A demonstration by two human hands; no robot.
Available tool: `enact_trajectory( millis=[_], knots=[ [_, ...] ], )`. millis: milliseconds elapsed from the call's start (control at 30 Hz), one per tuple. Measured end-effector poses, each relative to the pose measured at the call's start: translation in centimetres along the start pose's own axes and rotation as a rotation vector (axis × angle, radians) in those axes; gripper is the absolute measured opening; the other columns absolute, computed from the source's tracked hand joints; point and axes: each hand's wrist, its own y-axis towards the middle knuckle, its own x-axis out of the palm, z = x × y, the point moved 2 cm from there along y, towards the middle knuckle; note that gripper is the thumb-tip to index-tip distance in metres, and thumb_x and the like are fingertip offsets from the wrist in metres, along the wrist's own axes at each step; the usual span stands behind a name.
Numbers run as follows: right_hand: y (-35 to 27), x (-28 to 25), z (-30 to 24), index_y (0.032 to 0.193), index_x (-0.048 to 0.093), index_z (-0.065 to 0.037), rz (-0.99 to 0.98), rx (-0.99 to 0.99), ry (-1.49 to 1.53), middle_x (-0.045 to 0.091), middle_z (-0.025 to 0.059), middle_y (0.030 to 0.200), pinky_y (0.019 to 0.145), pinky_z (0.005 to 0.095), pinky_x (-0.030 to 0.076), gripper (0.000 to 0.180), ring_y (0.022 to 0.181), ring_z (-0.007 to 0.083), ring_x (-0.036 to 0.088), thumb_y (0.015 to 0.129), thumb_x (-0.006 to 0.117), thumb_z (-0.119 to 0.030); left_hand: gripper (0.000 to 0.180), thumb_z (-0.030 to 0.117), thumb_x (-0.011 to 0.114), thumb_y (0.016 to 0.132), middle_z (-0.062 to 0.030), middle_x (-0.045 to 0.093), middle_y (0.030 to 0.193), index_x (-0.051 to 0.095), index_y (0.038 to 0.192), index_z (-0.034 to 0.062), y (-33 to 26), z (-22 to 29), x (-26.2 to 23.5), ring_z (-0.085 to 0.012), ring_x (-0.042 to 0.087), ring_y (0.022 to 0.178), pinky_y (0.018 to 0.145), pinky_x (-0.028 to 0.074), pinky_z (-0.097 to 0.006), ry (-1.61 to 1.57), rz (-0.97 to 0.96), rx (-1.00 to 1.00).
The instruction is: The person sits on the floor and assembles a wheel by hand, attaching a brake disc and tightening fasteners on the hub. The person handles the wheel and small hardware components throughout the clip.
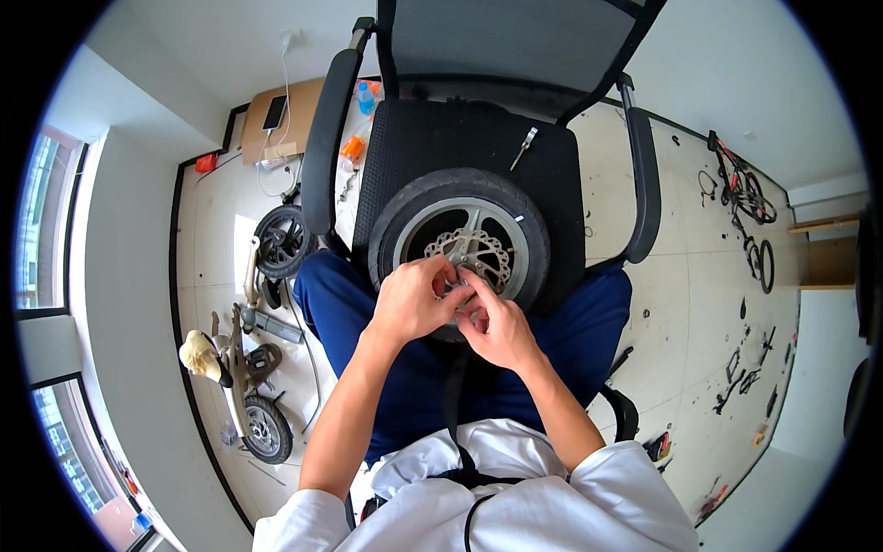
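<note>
A small wheel with a black tyre [391, 216] and a grey spoked rim lies flat on the black chair seat [552, 184]. On its hub sits a silver brake disc [497, 259] with a wavy, holed edge. My left hand [414, 299] is over the near side of the disc, fingers pinched together. My right hand [497, 322] meets it from the right, its fingertips also closed near the hub. Whatever is between the fingers is too small and covered to make out. Behind the wheel, a ratchet-like silver tool [524, 149] rests on the seat.
Chair armrests [644, 184] flank the seat. On the floor at left lie another wheel [282, 241] and a dismantled scooter [241, 386]. A cardboard box [276, 138] bears a phone [274, 112]. To the right are a bicycle [740, 184] and scattered bike parts [740, 377].
</note>
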Motion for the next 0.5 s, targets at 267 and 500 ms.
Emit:
enact_trajectory(
  millis=[267, 500],
  knots=[
    [-7.8, 1.9, 5.4, 0.072, 0.072, -0.007, -0.37, 0.062, -0.206, 0.069, 0.0129, 0.071, 0.06, 0.0424, 0.053, 0.019, 0.065, 0.0332, 0.067, 0.082, 0.075, -0.022, 0.029, 0.026, 0.083, 0.078, -0.011, 0.068, 0.068, 0.064, 0.076, 0.0045, -0.5, 0.3, 0.0, -0.0304, 0.068, 0.064, 0.06, 0.053, -0.04, -0.023, 0.046, -0.055],
    [-3.8, -0.8, 2.8, 0.107, 0.067, -0.003, 0.009, 0.051, -0.009, 0.067, 0.0075, 0.071, 0.052, 0.0306, 0.047, 0.022, 0.052, 0.0182, 0.062, 0.086, 0.072, -0.01, 0.032, 0.029, 0.082, 0.079, -0.0112, 0.067, 0.065, 0.067, 0.086, 0.0017, -0.3, 0.5, 0.1, -0.0299, 0.068, 0.061, 0.057, 0.051, -0.039, -0.053, 0.001, -0.059]
  ],
)
